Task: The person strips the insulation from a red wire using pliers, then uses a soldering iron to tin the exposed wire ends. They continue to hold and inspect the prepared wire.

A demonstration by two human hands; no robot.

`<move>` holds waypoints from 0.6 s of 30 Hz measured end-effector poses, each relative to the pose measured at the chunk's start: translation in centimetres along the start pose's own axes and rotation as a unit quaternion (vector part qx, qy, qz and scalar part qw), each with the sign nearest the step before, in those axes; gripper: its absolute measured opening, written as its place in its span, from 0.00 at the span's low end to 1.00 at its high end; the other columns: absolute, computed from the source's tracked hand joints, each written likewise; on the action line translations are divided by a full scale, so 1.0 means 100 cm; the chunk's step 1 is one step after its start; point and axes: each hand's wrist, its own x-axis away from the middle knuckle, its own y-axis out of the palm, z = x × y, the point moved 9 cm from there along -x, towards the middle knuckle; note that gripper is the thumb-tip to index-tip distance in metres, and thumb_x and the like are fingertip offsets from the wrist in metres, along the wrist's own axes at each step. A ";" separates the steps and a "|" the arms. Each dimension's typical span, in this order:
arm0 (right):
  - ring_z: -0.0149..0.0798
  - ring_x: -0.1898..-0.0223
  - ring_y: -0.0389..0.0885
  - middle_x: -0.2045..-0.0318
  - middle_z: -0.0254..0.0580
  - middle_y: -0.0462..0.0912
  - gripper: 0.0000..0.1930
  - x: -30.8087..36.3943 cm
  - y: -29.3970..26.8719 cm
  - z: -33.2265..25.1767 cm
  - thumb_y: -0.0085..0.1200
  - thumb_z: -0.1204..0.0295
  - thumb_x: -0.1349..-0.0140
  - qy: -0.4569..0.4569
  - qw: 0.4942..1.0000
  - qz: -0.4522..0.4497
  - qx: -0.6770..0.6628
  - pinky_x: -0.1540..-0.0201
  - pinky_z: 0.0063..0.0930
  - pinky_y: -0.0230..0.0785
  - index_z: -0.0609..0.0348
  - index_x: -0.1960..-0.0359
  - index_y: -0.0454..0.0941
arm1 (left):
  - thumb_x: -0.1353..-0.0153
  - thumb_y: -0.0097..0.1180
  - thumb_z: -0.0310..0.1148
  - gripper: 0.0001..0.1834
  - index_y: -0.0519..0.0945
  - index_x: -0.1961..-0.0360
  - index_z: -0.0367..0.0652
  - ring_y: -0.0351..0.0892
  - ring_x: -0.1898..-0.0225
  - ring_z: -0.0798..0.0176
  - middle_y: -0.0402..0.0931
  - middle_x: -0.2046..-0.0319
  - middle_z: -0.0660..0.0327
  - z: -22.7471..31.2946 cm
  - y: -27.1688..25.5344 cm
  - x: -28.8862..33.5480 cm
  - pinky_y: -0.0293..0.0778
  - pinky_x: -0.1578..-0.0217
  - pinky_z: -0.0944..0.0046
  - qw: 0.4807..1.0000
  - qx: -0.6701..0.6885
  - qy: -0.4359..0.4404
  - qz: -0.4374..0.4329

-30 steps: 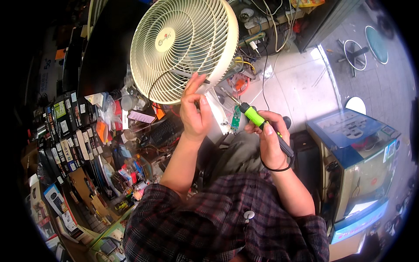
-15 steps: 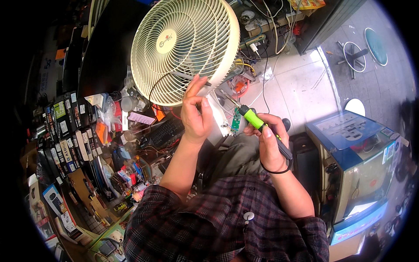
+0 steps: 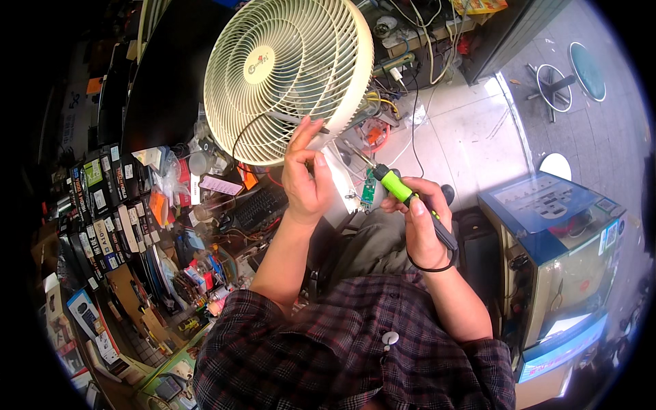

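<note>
A soldering iron [image 3: 393, 183] with a green and black handle is held in my right hand [image 3: 425, 222], its metal shaft pointing up and left. My left hand [image 3: 307, 179] is raised beside the lower rim of a cream round fan [image 3: 301, 75]. Its fingertips are closed on a slim grey pen-shaped tool [image 3: 290, 119], which has a thin dark cable curving off to the left across the fan grille. Under the iron, a small green circuit board [image 3: 369, 188] shows beside a white panel [image 3: 342, 179] of the fan. The iron's tip appears apart from the board.
Stacked boxes [image 3: 102, 205] and loose parts crowd the left, around a dark keyboard [image 3: 260, 208]. To the right stands a glass-sided case [image 3: 570, 273] with a blue top. Cables hang at the back, and a round green-topped stool [image 3: 588, 72] is at far right.
</note>
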 end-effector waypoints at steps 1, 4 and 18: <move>0.39 0.50 0.87 0.49 0.52 0.87 0.22 0.000 0.000 0.000 0.53 0.63 0.19 -0.001 1.000 0.000 0.000 0.41 0.37 0.78 0.69 0.34 0.73 | 0.20 0.45 0.27 0.05 0.65 0.53 0.37 0.68 0.24 0.34 0.76 0.33 0.34 0.000 0.000 0.000 0.60 0.24 0.39 1.000 -0.002 0.000 0.000; 0.39 0.51 0.87 0.50 0.52 0.87 0.22 0.001 -0.001 0.001 0.53 0.63 0.19 -0.003 1.000 0.002 -0.002 0.42 0.36 0.78 0.69 0.34 0.73 | 0.20 0.45 0.27 0.05 0.65 0.53 0.37 0.69 0.24 0.34 0.77 0.33 0.34 0.000 0.000 -0.001 0.60 0.24 0.40 1.000 0.001 0.001 -0.001; 0.39 0.51 0.87 0.50 0.52 0.87 0.23 0.001 0.000 0.002 0.54 0.62 0.19 0.002 1.000 0.001 -0.009 0.42 0.36 0.78 0.69 0.34 0.73 | 0.21 0.44 0.25 0.03 0.65 0.53 0.37 0.69 0.24 0.33 0.77 0.34 0.34 0.002 0.000 -0.002 0.61 0.25 0.40 1.000 -0.007 0.009 -0.003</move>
